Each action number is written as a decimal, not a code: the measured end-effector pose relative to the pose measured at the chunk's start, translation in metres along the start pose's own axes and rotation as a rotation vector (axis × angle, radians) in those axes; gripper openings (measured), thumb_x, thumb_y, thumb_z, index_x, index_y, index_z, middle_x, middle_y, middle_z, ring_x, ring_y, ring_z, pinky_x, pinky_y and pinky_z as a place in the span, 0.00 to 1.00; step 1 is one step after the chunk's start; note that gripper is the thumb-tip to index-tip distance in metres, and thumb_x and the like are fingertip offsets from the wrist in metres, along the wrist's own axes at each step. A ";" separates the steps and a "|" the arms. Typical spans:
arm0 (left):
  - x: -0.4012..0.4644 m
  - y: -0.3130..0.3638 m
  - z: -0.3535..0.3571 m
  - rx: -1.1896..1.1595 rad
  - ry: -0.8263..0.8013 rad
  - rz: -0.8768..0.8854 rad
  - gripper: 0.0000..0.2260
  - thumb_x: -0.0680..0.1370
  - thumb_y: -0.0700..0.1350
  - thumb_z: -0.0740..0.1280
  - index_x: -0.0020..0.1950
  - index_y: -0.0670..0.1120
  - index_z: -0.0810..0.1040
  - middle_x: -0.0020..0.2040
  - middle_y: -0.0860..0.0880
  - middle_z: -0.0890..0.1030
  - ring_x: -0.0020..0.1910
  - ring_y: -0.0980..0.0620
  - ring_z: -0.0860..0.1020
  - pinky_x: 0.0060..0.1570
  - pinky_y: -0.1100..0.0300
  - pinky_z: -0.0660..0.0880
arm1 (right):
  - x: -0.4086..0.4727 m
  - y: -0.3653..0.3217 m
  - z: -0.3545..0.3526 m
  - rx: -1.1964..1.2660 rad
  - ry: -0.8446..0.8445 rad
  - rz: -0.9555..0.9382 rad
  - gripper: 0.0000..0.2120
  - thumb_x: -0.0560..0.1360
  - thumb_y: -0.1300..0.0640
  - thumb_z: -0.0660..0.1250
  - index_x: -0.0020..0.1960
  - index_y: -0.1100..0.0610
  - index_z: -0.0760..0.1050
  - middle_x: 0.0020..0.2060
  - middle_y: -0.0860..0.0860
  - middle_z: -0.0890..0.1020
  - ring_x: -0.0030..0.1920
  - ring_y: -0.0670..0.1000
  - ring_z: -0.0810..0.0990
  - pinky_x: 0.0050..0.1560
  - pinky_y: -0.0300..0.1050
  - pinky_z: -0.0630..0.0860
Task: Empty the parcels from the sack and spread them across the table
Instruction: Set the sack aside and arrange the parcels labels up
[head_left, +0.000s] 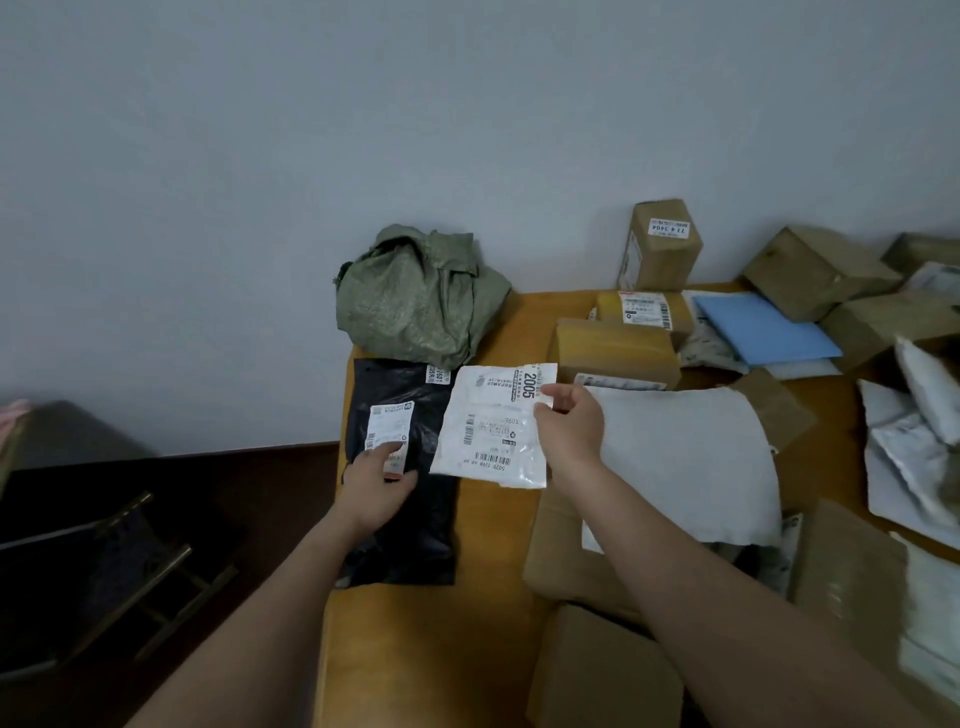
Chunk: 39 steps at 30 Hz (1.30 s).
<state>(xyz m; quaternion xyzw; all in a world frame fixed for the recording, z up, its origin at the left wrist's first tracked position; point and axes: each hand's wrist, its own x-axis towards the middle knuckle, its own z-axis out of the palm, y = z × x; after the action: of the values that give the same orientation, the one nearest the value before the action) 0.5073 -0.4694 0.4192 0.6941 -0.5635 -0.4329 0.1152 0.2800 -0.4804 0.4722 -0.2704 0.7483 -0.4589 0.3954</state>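
Head view, down over table (483, 613)

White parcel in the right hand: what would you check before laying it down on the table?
1. Right hand grips the white parcel: ok.
2. Bare table below it to land on: ok.
3. Left hand rests on the black parcel, clear of that spot: ok.
4. Green sack emptied: looks slack, cannot tell.
5. Parcels well spread at right: not ok, they overlap.
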 end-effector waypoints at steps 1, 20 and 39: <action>-0.007 0.005 -0.001 -0.137 0.002 -0.019 0.20 0.78 0.49 0.66 0.70 0.49 0.70 0.63 0.48 0.73 0.61 0.48 0.72 0.61 0.54 0.70 | -0.006 0.002 -0.001 0.009 -0.022 0.010 0.11 0.75 0.68 0.63 0.51 0.54 0.76 0.49 0.50 0.79 0.41 0.43 0.77 0.34 0.32 0.72; -0.066 -0.048 -0.025 -0.084 -0.569 -0.530 0.24 0.64 0.36 0.79 0.58 0.37 0.79 0.53 0.43 0.84 0.55 0.43 0.81 0.57 0.47 0.77 | -0.083 0.034 0.008 -0.683 -0.930 0.467 0.20 0.80 0.59 0.61 0.70 0.61 0.67 0.64 0.58 0.76 0.63 0.58 0.76 0.58 0.54 0.77; -0.083 -0.067 -0.008 -0.112 -0.290 -0.561 0.13 0.78 0.44 0.65 0.61 0.43 0.69 0.58 0.42 0.75 0.59 0.40 0.76 0.51 0.49 0.76 | -0.112 0.083 0.029 -0.999 -0.879 0.423 0.27 0.81 0.53 0.57 0.76 0.60 0.56 0.71 0.61 0.67 0.64 0.61 0.75 0.61 0.55 0.76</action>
<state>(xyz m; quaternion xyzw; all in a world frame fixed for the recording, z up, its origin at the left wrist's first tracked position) 0.5593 -0.3758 0.4197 0.7461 -0.3359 -0.5725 -0.0524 0.3615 -0.3721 0.4281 -0.4291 0.6768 0.1792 0.5707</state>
